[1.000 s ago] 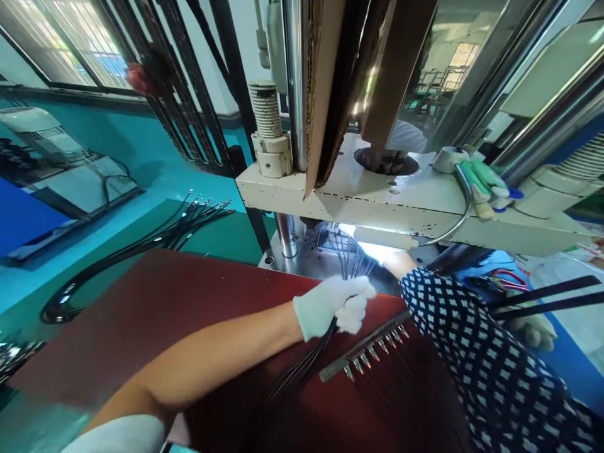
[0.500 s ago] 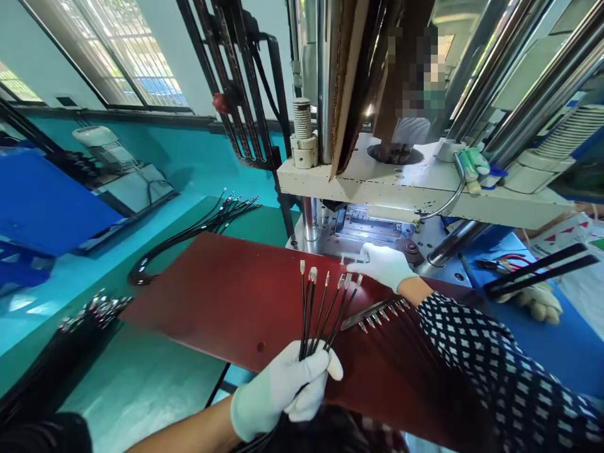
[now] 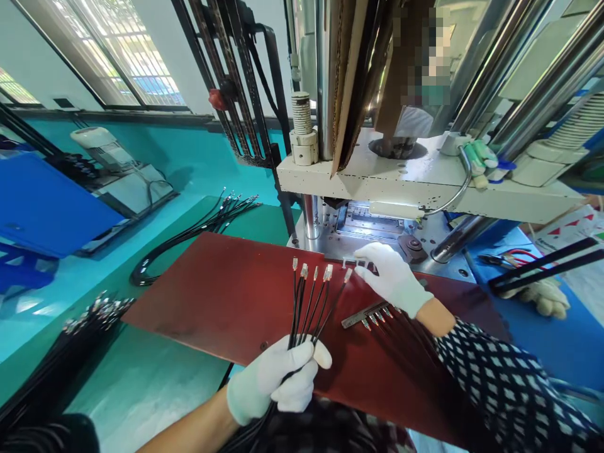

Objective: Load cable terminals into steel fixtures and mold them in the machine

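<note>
Several thin black cables [image 3: 309,305] with metal ends fan upward from my gloved left hand [image 3: 285,372], which is closed round them. My gloved right hand [image 3: 394,277] is at the back edge of the red-brown board [image 3: 226,283], its thumb and fingers on a small pale toothed piece [image 3: 352,263]. In front of that hand, a metal strip [image 3: 361,316] lies on the board with several cable ends lined up along it. Their dark cables run toward the lower right.
A press with a pale plate [image 3: 340,182] and lit metal bed [image 3: 372,226] stands behind the board. Cable bundles lie at left [image 3: 75,346] and back left [image 3: 189,236]. Pliers [image 3: 495,259] and a spare glove [image 3: 547,299] lie at right. A person is partly visible behind.
My left hand and its cables have shifted slightly left. My right hand has moved slightly right, and more of the strip on the board shows.
</note>
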Demonstrator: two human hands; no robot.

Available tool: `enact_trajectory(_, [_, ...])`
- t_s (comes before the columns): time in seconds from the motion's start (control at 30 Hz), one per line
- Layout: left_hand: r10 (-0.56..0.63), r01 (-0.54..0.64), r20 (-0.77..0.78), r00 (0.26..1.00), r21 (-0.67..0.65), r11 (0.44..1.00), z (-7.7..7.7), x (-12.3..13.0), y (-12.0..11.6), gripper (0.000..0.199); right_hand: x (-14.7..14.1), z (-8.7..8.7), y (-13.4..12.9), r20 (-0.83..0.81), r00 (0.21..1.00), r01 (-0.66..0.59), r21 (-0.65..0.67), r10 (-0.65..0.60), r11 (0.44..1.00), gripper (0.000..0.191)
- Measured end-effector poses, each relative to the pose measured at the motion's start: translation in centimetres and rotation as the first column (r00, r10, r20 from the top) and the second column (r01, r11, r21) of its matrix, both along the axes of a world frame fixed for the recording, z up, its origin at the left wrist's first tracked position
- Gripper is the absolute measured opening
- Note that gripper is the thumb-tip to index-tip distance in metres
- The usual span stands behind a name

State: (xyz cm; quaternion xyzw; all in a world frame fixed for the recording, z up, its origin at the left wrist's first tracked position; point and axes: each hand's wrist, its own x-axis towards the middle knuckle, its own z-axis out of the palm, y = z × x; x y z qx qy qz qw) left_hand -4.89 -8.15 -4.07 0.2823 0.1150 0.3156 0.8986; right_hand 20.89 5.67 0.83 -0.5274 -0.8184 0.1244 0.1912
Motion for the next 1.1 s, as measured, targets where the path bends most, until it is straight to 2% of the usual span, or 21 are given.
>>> enact_trajectory(0.07, [-0.012,0.012,0.026,1.000,0.012,1.000,0.2,-0.1,-0.1,0.036,-0.9,1.1,-2.5,-0.338,0.941,-0.074,-0.168,0.013,0.983,0.023])
enact_trajectory(0.13, [-0.027,0.026,0.037,0.999,0.010,1.000,0.3,-0.2,-0.2,0.036,-1.9,1.9,-4.7,-0.570,0.819,-0.165,-0.338,-0.062,0.927,0.026])
enact_trajectory(0.23, [-0.044,0.045,0.056,0.997,-0.013,0.999,0.1,-0.1,-0.3,0.035,-3.2,2.4,-6.9,-0.715,0.666,-0.254,-0.484,-0.211,0.837,0.035])
enact_trajectory(0.33, [-0.036,0.038,0.067,0.997,-0.032,0.999,-0.5,-0.1,-0.5,0.034,-4.0,2.6,-7.5,-0.750,0.587,-0.298,-0.549,-0.303,0.781,0.037])
enact_trajectory(0.5, [-0.029,0.031,0.052,0.998,-0.041,0.999,-1.2,-0.2,-0.7,0.033,-4.8,3.1,-7.6,-0.762,0.558,-0.321,-0.563,-0.328,0.762,0.033])
enact_trajectory(0.67, [-0.013,0.014,0.032,0.999,-0.027,1.000,-0.7,0.0,-0.7,0.033,-4.8,3.0,-7.9,-0.757,0.559,-0.294,-0.562,-0.337,0.773,0.028])
enact_trajectory(0.93, [0.126,-0.107,-0.167,0.978,0.118,0.987,-1.0,-0.1,-1.0,0.035,-4.1,2.7,-7.9,-0.733,0.607,-0.254,-0.544,-0.306,0.800,0.025])
enact_trajectory(1.0, [0.163,-0.138,-0.209,0.964,0.130,0.982,-0.2,-0.6,-0.8,0.035,-4.0,2.5,-8.0,-0.725,0.617,-0.257,-0.553,-0.306,0.793,0.029])
enact_trajectory(1.03, [0.205,-0.176,-0.237,0.950,0.137,0.975,0.6,-1.1,-0.5,0.035,-3.7,2.5,-8.0,-0.713,0.630,-0.253,-0.562,-0.307,0.787,0.032])
enact_trajectory(1.1, [0.343,-0.301,-0.314,0.886,0.175,0.937,3.2,-2.8,0.8,0.036,-2.8,2.4,-7.4,-0.680,0.670,-0.221,-0.565,-0.298,0.795,0.038])
